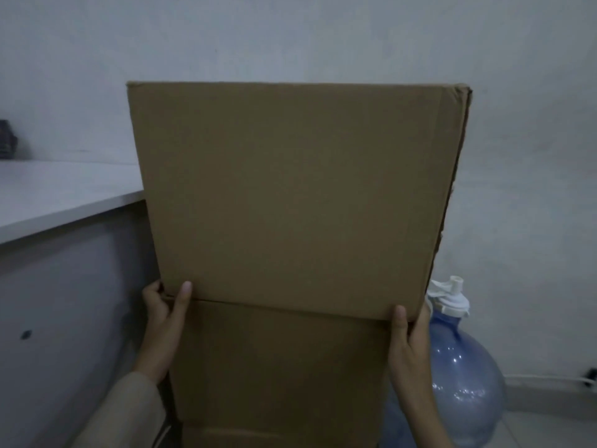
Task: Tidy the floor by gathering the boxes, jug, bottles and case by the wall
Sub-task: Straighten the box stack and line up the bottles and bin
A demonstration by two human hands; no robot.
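A large brown cardboard box (290, 189) fills the middle of the view, standing on top of a second brown box (277, 373) close to the wall. My left hand (164, 321) grips the upper box at its lower left corner, thumb on the near face. At the lower right corner my right hand (410, 344) holds the same box, thumb likewise on the front. A blue translucent water jug (465, 376) with a white cap stands on the floor to the right, partly hidden behind the boxes and my right hand.
A white counter (48, 198) juts out on the left, with a dark object (8, 140) at its far end. The grey wall (323, 37) is straight ahead. A white cable (546, 378) runs along the skirting at the right, above pale floor tiles (549, 428).
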